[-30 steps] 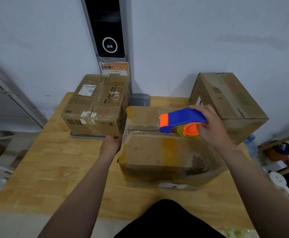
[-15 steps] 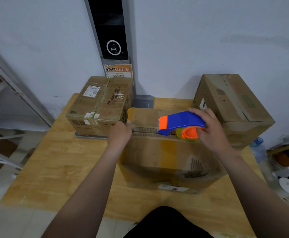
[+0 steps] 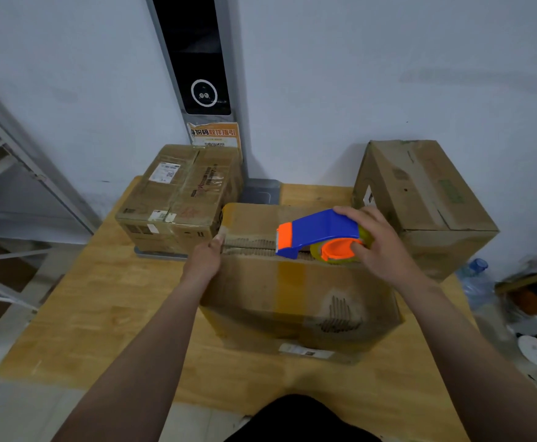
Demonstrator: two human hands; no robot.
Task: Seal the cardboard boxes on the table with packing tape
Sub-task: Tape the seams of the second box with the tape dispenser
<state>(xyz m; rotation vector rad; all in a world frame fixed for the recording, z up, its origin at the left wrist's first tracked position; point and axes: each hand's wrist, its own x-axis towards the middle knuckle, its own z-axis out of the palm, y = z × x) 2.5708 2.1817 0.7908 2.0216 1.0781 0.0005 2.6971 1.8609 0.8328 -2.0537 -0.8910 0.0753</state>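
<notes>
A worn cardboard box [image 3: 292, 298] sits in the middle of the wooden table [image 3: 101, 298], its top seam running left to right. My left hand [image 3: 205, 260] rests against the box's upper left edge, thumb pressing on the left end of the seam; its fingers are hidden against the box's side. My right hand [image 3: 378, 247] grips a blue and orange tape dispenser [image 3: 318, 234] with a yellowish roll, held on the seam right of centre, nose pointing left. A taped box [image 3: 181, 193] stands at the back left and a larger box [image 3: 426, 199] at the back right.
The back-left box sits on a grey platform [image 3: 158, 253] below a dark wall-mounted screen column [image 3: 197, 59]. A metal shelf frame [image 3: 21, 170] stands left of the table. A water bottle [image 3: 477, 275] and clutter lie off the right edge.
My left hand rose from the box's left side to the left end of the seam. The dispenser stayed over the seam in my right hand.
</notes>
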